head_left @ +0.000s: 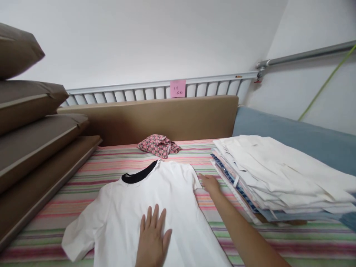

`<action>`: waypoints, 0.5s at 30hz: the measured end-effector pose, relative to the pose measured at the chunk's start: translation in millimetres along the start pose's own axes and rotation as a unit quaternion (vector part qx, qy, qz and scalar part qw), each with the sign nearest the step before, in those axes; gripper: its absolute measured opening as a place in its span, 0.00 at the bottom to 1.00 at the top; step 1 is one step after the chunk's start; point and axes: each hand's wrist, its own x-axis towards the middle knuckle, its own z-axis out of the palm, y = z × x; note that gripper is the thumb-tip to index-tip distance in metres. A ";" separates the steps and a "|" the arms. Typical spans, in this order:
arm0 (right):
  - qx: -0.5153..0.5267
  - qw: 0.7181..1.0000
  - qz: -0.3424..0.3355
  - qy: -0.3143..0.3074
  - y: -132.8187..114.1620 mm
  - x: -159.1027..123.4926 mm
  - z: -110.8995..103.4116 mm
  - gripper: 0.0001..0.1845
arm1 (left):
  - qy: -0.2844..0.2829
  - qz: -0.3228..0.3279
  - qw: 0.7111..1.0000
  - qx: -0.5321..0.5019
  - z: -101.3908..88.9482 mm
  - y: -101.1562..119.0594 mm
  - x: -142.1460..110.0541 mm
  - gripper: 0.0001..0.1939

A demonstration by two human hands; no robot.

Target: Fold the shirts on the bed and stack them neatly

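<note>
A white T-shirt [172, 185] with a black neckband lies spread on the striped sheet, its collar pointing away from me. My left hand [152, 237] rests palm down on the shirt's front with the fingers spread. At the hem of the short sleeve on the right is my right hand [210, 184], fingers closed on the sleeve's edge; the fingertips are only partly visible. The lower end of the shirt runs out of view at the bottom.
To the right stands a tall pile of folded clothes [267, 167], mostly white. A crumpled pink flowered cloth [157, 144] lies beyond the collar. Brown cushions [41, 126] are stacked at left. A brown board [167, 115] and a radiator [108, 97] with a pink note [177, 89] line the back.
</note>
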 end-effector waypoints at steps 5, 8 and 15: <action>-0.002 0.992 0.071 -0.101 -13.3 -2.0 18.2 0.12 | 0.000 -0.003 1.000 -0.006 -3.8 1.5 -0.5 0.30; -0.023 0.993 0.043 -0.110 -24.4 1.8 17.1 0.08 | 0.001 -0.004 1.000 -0.011 -5.7 2.2 -0.3 0.30; -0.214 0.974 -0.070 -0.009 -30.2 10.0 6.3 0.09 | -0.007 -0.011 1.000 -0.015 -5.1 2.3 -0.5 0.30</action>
